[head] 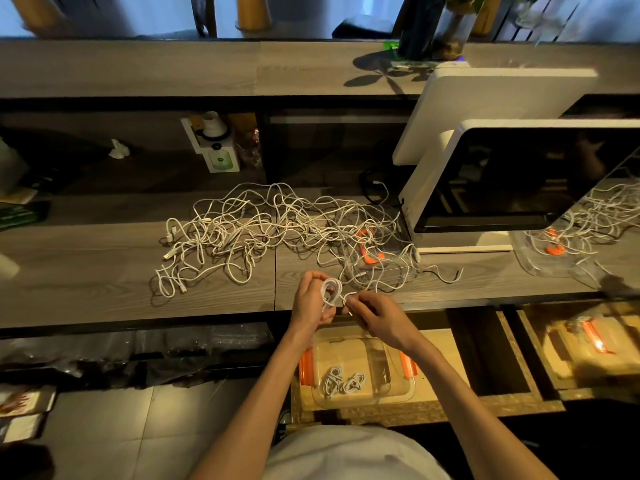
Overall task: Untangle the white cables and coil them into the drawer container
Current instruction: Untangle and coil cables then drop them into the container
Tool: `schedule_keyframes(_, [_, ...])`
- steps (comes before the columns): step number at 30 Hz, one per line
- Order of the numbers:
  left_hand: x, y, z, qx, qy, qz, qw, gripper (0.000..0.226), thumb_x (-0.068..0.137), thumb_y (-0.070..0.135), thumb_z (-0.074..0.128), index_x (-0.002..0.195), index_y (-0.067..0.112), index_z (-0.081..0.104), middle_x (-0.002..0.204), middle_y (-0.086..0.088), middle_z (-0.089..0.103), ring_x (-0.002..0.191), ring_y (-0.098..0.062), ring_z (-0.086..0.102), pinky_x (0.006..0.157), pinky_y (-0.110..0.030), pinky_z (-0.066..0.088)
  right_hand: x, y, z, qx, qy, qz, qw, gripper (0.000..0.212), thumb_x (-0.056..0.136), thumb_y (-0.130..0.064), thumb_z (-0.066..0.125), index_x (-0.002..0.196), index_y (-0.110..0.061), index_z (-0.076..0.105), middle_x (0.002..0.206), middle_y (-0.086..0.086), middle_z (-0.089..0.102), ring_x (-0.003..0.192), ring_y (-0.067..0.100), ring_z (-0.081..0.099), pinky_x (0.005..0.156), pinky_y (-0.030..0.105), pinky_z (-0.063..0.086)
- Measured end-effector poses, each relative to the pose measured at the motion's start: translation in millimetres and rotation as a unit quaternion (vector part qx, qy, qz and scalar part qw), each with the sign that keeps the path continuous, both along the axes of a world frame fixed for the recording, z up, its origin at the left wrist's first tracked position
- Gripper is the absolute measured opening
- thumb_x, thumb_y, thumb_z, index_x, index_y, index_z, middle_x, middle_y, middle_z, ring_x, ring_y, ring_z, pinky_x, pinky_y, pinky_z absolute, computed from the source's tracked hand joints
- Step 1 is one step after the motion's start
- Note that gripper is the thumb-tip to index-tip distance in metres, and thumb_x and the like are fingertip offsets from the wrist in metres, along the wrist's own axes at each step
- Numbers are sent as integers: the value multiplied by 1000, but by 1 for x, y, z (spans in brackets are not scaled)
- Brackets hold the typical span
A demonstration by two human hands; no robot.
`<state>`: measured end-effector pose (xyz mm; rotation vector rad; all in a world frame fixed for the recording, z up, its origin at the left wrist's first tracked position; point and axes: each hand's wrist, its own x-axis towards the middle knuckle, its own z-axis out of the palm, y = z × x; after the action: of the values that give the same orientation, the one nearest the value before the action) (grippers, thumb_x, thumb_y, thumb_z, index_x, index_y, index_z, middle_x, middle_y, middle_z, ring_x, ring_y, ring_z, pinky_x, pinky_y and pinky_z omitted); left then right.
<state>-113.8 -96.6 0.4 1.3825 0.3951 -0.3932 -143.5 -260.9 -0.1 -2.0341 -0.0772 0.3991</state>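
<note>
A big tangle of white cables (263, 230) spreads over the grey wooden counter (104, 271). Above the counter's front edge, my left hand (310, 301) grips a small white cable coil (331, 289). My right hand (375, 315) pinches the loose end of that same cable just beside the coil. Below my hands an open wooden drawer (446, 344) holds a clear container (381, 389) with orange clips. Two coiled white cables (343, 381) lie in the container.
A clear lid with orange clips (369, 251) lies on the counter under cable strands. A white-framed monitor (519, 181) stands at the right. A second open drawer (595, 348) is at the far right. A white box (216, 147) sits on the back shelf.
</note>
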Motion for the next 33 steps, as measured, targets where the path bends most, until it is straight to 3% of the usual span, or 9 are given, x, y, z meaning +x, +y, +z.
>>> schedule_keyframes(6, [3,6,0,-72,-3,-27,997,25,107,12,32,107,7,56,78,-18,64,37,-14,35,38,-18,21,-7,-4,6,-83,-50,11,995,25,105,-32,56,90,-21,73,71,-5,66,64,4,58,59,17,41])
schedule_keyframes(10, [5,14,0,-103,4,-35,994,52,111,37,29,113,1,66,67,-8,60,40,-8,33,37,-18,20,-10,-7,14,-59,-45,33,997,25,106,-29,55,97,-17,75,72,-17,66,67,1,57,61,18,40])
schedule_keyframes(13, [8,20,-2,-117,21,-44,992,65,109,47,29,115,-6,66,65,-2,55,39,-5,32,36,-17,21,-13,-9,15,-58,-55,57,995,23,106,-30,54,100,-20,74,81,-10,67,73,4,58,65,18,41])
schedule_keyframes(17, [9,24,-1,-130,31,-42,990,55,106,44,42,112,-4,68,69,-3,57,41,-5,35,37,-17,22,-13,-14,8,-62,-67,19,996,23,107,-34,53,93,-31,71,82,4,70,74,28,62,69,45,49])
schedule_keyframes(22, [16,34,-1,-204,59,-33,977,47,106,31,38,115,-4,68,74,-7,56,43,-7,35,41,-20,20,-18,-13,13,-70,-89,14,994,24,107,-29,54,89,-29,71,79,2,69,72,27,61,70,47,49])
schedule_keyframes(25, [14,35,0,-143,21,-39,989,44,108,27,37,115,-2,69,75,-9,60,45,-9,36,42,-21,22,-17,-11,22,-86,-96,38,991,24,107,-33,52,92,-29,70,81,-5,69,73,18,62,71,41,50])
schedule_keyframes(28, [11,31,5,-20,-46,-57,997,40,110,24,37,113,6,72,79,-9,66,48,-10,41,45,-21,27,-11,-3,39,-99,-132,112,980,24,110,-26,46,102,-21,68,96,-9,65,87,3,59,73,18,43])
schedule_keyframes(31, [7,22,9,49,-78,-82,992,42,110,28,37,98,16,75,73,-3,63,53,-12,45,48,-23,30,1,2,58,-121,-159,172,965,21,110,-17,44,115,-15,65,106,-8,56,93,-4,52,78,16,39])
schedule_keyframes(33, [4,17,16,91,-81,-99,988,52,109,43,33,81,20,70,67,0,62,57,-14,52,49,-23,35,12,4,68,-116,-179,199,957,20,109,-16,46,115,-12,65,106,-6,54,95,-1,51,82,18,41])
